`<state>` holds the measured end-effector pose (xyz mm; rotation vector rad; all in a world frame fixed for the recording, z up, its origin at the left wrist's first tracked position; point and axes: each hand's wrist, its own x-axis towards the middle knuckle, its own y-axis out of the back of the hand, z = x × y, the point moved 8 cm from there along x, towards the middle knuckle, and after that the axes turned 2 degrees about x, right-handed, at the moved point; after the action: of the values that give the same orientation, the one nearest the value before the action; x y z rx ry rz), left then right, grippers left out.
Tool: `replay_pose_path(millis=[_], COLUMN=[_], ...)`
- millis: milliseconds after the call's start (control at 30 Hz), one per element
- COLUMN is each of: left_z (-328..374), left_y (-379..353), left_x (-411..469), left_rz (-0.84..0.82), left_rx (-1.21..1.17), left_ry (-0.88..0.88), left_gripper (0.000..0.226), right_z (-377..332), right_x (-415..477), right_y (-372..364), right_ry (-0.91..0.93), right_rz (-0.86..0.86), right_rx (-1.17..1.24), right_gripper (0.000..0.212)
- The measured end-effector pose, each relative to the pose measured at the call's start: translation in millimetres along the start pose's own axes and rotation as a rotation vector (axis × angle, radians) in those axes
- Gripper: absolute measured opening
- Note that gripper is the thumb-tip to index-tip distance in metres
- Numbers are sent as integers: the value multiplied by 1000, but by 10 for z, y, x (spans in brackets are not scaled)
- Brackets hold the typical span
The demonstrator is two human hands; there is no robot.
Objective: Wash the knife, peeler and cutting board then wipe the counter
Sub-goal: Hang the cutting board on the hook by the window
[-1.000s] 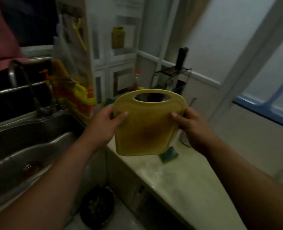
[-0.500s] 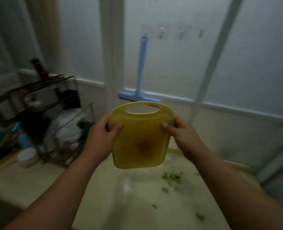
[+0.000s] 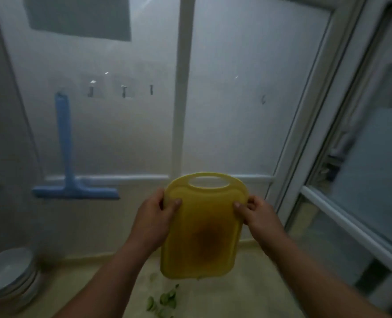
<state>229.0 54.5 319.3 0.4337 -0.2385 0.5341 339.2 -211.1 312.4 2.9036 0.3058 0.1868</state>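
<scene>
The yellow plastic cutting board [image 3: 203, 228], with an oval handle hole at its top and a brown stain in its middle, is held upright above the counter [image 3: 247, 292]. My left hand [image 3: 154, 220] grips its left edge, thumb on the front face. Its right edge is gripped by my right hand [image 3: 255, 213] in the same way. Green vegetable scraps [image 3: 164, 300] lie on the counter below the board. No knife or peeler is in view.
A blue squeegee [image 3: 67, 180] hangs on the frosted glass wall at the left, below small hooks [image 3: 123, 90]. Stacked white bowls [image 3: 7, 274] stand at the counter's far left. A glass door frame [image 3: 342, 216] runs down the right side.
The view has swung right from the sink to the counter's far end. Both hands carried the board along and still hold its edges, now in front of the glass wall.
</scene>
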Motion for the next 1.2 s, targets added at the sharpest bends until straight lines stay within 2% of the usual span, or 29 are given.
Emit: replay_pose_path(millis=[100,200,367,533,633,833,933,1033,1200], left_z=[145,330,567,779,1077,1724,1825,1789,1371], left_y=[-416,-731,-1089,-1385,-1508,-1491,-1428,-1406,-1460], left_x=[241,342,654,1124,1463,2050,2167,2156,1971], left_rz=[-55,-66,-54,32,89,269,354,417,409], left_rx=[-104,-222,-281,25,144,74,109,131,219], left_ry=[-24,-25,-12,-121,-161,-161,-159,-142,-62], left_gripper=[8,7,6,17,24,22,22,22,27], right_z=[12,-81,-205,-109,-319,-1058,-1229,-1252,-820], right_x=[143,237,557,1096,1485,2140,2338,2420,2497], right_y=[379,638,1012,1349,1552,1780,1786,1711,1496], right_ry=[-21,-14,54,39,89,311,355,362,228], right_rz=[122,172,251,283,329,366,352,332,246], right_rx=[-10,-70,-147,-171,-149,-110,-102,-127,-201], right_gripper=[25,25,15,23,31,36,32,27,29])
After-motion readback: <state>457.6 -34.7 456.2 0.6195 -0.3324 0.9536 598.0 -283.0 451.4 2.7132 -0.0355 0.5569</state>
